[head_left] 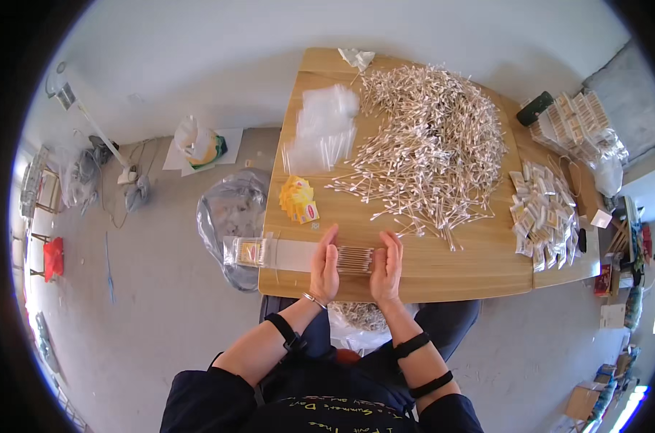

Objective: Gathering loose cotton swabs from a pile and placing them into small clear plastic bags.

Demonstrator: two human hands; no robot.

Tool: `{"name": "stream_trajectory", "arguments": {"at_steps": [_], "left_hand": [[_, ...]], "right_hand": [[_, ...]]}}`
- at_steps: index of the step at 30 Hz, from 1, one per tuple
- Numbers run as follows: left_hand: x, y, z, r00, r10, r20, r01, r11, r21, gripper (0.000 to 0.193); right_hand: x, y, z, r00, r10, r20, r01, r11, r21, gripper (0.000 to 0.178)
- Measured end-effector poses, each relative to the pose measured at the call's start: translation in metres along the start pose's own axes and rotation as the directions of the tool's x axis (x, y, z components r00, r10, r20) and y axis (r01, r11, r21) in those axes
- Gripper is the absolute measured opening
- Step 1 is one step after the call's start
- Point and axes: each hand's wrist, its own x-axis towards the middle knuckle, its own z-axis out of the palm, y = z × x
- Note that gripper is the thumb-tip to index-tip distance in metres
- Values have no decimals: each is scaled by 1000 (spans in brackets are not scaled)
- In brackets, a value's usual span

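A neat row of cotton swabs [355,260] lies side by side on the table near its front edge. My left hand [325,267] stands on edge at the row's left end, fingers stretched out. Facing it, my right hand [386,267] is at the right end, fingers also straight. Both palms are against or very near the swab tips; neither hand's fingers wrap round the row. Left of my left hand are a white strip [296,255] and a clear packet of swabs [251,252] reaching over the table's left edge.
A big heap of loose swabs [443,144] covers the table's far side. Clear bags [321,126] and yellow cards [298,199] lie at left; filled packets [545,216] are piled at right. A grey plastic bag [230,209] stands on the floor beside the table.
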Motion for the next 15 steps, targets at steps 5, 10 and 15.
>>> {"name": "stream_trajectory", "arguments": {"at_steps": [5, 10, 15], "left_hand": [[5, 1, 9, 1000, 25, 2, -25, 998, -66, 62], [5, -2, 3, 998, -8, 58, 17, 988, -154, 65], [3, 0, 3, 998, -61, 10, 61, 942, -330, 66]], "right_hand": [[2, 0, 23, 993, 18, -118, 22, 946, 323, 44], [-4, -4, 25, 996, 21, -84, 11, 933, 360, 49], [-8, -7, 4, 990, -143, 7, 143, 990, 20, 66]]}}
